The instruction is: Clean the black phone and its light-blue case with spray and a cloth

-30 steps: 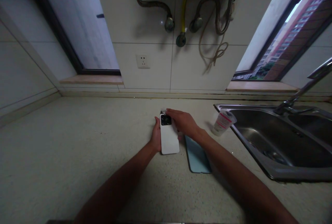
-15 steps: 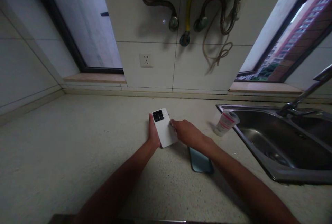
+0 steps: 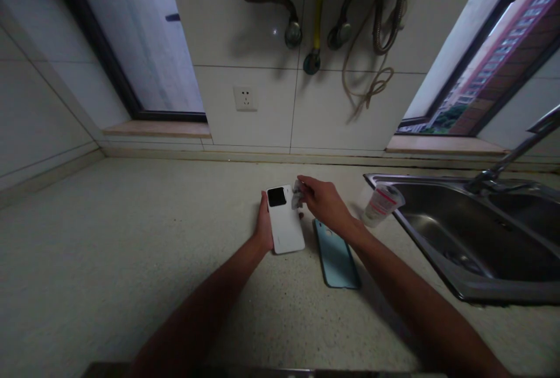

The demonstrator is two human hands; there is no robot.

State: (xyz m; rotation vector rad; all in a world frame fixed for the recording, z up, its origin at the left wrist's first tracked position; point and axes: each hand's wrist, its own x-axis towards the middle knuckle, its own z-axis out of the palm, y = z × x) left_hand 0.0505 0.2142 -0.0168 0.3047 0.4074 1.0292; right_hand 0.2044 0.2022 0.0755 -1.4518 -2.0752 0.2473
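I've got the left hand (image 3: 264, 227) clasping the white phone (image 3: 286, 231) at centre, right hand (image 3: 326, 203) pinching a whitish scrap (image 3: 297, 194) (teal case (image 3: 336, 255) lies off it, just right).

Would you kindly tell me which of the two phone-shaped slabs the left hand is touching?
The white phone with the black camera block, against the left hand; the teal slab lies apart to its right.

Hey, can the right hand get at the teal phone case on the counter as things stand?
Probably yes: the right hand is close above the teal phone case, with nothing between them. It seems to pinch a small white piece, which might need releasing first.
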